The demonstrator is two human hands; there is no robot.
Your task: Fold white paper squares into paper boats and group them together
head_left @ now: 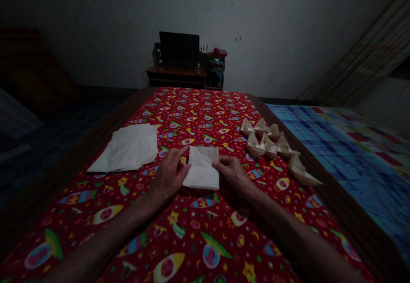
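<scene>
A folded sheet of paper, pale and roughly rectangular, lies between my hands on the red patterned cloth. My left hand is at its left edge, thumb touching the paper and fingers stretched out apart from the thumb. On the other side, my right hand pinches the paper's right edge between thumb and fingers. To the left lies a stack of loose paper sheets. Several folded paper boats stand grouped at the right side of the cloth.
The cloth covers a table with dark wooden edges. Beyond it, a monitor and a red telephone stand on a desk by the wall. A checked bedspread lies to the right, below a curtain.
</scene>
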